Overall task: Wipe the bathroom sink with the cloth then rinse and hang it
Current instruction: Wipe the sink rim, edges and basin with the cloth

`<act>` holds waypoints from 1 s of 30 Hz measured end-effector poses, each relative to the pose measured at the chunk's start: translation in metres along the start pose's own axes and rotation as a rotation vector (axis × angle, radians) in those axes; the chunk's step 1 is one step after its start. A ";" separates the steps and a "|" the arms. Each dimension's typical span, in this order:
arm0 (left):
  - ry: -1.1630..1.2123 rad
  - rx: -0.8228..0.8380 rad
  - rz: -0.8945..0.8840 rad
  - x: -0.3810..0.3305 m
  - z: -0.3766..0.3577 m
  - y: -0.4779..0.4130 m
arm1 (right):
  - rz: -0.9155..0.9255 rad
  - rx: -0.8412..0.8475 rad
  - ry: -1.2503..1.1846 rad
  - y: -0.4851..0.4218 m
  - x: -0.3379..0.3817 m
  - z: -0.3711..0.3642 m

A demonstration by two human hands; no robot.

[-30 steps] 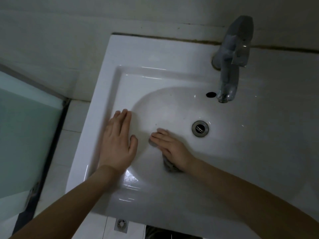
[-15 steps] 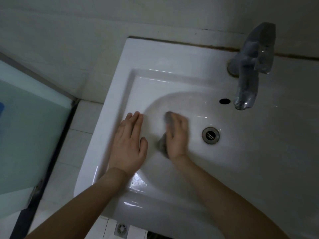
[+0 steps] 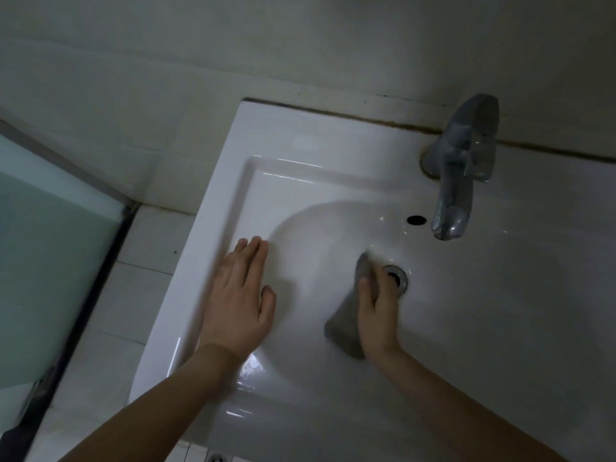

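Observation:
The white bathroom sink [image 3: 293, 151] fills the middle of the head view. A grey cloth [image 3: 345, 323] lies in the basin, stretched from just left of the metal drain [image 3: 398, 278] back toward the front wall. My right hand [image 3: 378, 311] presses flat on the cloth, fingers reaching the drain's edge. My left hand [image 3: 238, 295] rests flat with fingers together on the sink's left ledge, holding nothing. A chrome faucet [image 3: 461, 168] stands at the back right, with no water seen running.
An overflow hole [image 3: 416, 220] sits under the spout. Pale wall tiles rise behind the sink. A frosted glass panel [image 3: 43, 261] with a dark frame stands at the left, and white floor tiles [image 3: 133, 295] lie between it and the sink.
My right hand has slid the cloth rightward across the basin, from its left side to the drain. My left hand stayed on the ledge. The camera view shifted, so the sink sits lower and further right.

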State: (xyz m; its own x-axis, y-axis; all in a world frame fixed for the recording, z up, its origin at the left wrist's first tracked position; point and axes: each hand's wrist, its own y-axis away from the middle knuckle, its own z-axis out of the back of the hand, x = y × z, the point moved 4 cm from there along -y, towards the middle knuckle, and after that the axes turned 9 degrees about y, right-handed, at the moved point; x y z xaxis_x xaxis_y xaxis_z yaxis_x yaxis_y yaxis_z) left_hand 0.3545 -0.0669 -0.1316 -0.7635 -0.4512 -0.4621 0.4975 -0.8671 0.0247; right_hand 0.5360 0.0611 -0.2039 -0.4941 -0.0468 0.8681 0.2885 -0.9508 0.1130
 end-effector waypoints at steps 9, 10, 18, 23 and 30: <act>-0.007 0.006 -0.001 0.001 -0.003 -0.002 | -0.047 -0.360 -0.085 -0.047 0.062 -0.084; -0.010 0.004 -0.005 0.001 -0.003 -0.002 | 0.042 -0.227 -0.053 -0.040 0.065 -0.091; -0.017 0.006 -0.001 0.000 -0.002 -0.002 | 0.655 0.534 0.404 -0.004 0.015 -0.051; -0.012 -0.007 0.001 0.002 -0.003 -0.001 | 0.044 -0.057 0.651 -0.055 -0.028 -0.013; -0.016 -0.019 -0.008 0.002 -0.004 -0.002 | 0.200 0.213 0.261 -0.007 0.012 -0.061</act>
State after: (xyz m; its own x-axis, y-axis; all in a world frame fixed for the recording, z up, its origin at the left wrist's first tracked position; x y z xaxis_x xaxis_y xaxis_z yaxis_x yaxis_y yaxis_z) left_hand 0.3534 -0.0655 -0.1361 -0.7737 -0.4478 -0.4481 0.4989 -0.8666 0.0046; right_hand 0.4781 0.0486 -0.2233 -0.5949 -0.3268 0.7344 0.5502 -0.8316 0.0757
